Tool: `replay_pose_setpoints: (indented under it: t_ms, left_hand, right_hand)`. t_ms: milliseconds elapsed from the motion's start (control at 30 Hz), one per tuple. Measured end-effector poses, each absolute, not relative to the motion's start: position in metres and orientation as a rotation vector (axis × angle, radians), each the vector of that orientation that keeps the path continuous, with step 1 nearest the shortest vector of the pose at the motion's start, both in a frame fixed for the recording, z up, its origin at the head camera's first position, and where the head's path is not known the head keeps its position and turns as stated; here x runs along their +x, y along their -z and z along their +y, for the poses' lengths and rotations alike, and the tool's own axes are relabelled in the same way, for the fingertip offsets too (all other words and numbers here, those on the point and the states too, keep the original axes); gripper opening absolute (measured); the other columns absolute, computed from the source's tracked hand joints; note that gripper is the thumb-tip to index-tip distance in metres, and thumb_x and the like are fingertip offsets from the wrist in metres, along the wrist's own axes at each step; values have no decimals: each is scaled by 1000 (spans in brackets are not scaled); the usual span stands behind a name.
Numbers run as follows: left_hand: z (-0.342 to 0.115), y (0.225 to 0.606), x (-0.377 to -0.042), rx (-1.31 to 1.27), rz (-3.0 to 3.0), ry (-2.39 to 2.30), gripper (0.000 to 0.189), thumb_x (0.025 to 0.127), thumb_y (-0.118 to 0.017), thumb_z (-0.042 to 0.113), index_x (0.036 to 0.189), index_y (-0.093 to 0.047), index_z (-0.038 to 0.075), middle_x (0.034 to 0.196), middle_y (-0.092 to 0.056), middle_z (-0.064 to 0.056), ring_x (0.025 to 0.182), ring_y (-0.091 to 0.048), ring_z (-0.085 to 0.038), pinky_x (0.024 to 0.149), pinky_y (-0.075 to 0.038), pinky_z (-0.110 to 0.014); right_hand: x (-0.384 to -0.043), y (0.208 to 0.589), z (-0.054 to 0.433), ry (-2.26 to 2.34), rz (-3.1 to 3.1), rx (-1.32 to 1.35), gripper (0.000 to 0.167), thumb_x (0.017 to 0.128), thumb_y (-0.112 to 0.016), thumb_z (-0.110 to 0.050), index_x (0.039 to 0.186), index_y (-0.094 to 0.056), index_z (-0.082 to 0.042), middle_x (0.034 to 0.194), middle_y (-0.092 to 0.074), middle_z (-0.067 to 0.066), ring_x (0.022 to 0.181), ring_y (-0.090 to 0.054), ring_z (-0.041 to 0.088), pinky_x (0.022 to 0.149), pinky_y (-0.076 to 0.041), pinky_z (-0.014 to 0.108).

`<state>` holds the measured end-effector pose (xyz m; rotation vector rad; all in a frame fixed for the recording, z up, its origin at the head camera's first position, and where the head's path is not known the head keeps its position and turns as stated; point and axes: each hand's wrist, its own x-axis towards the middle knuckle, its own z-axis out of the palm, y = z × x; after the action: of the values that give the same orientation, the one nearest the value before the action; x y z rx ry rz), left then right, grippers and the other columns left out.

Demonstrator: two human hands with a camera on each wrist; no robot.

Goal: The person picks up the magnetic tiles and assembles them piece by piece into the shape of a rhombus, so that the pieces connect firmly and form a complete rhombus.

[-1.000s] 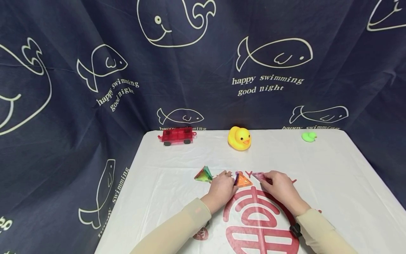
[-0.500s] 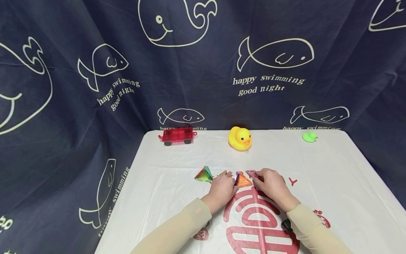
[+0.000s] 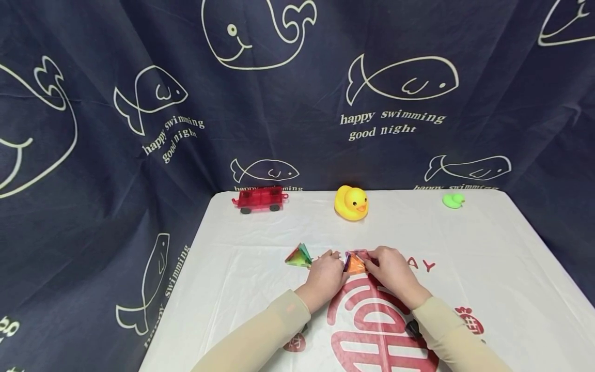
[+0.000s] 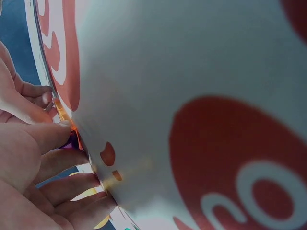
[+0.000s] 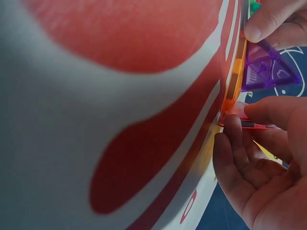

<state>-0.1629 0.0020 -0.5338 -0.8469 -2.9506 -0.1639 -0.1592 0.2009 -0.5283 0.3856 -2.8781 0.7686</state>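
Observation:
In the head view an orange triangular magnetic tile lies flat on the white tablecloth between the two hands. A purple triangular tile stands upright along its left edge. The left hand pinches this purple tile near its base, thumb at the orange tile. From the other side the right hand pinches a pink triangular tile between thumb and fingers, right at the orange tile's edge. Much of the pink tile is hidden by fingers. To the left stands a small pyramid of green, teal and red tiles.
Along the table's back edge are a red wheeled toy car base, a yellow rubber duck and a small green duck. A dark blue curtain with whale and fish drawings hangs behind the white tablecloth.
The right hand has moved left, bringing the pink tile from beside the orange tile to its edge. The left hand has stayed in place.

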Motion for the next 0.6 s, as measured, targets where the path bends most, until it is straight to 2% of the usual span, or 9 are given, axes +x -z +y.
replay_pose_setpoints:
  t_ms: [367, 533, 600]
  left_hand:
    - [4, 534, -164, -832, -2998, 140, 26, 96, -75, 39, 92, -82, 14, 124, -73, -8, 121, -66, -28, 93, -57, -40]
    - [5, 533, -163, -821, -3015, 112, 28, 96, -75, 39, 94, -83, 13, 125, -73, -8, 121, -66, -27, 95, -56, -38]
    - [5, 533, -163, -820, -3008, 98, 28, 96, -75, 39, 93, -83, 12, 125, -73, -8, 121, -66, -27, 95, -56, -38]
  right_hand:
    - [-159, 529, 195, -690, -2830, 444, 19, 86, -77, -8, 71, -67, -13, 69, -55, -1, 61, -53, 18, 59, -48, 43]
    - [-157, 531, 193, -650, -2820, 477, 4, 86, -78, -9, 83, -76, -7, 73, -59, -1, 63, -58, 20, 61, -52, 45]
    - [-157, 532, 193, -641, -2816, 482, 5, 86, -78, -9, 88, -78, -5, 75, -61, 0, 65, -60, 20, 62, -53, 46]
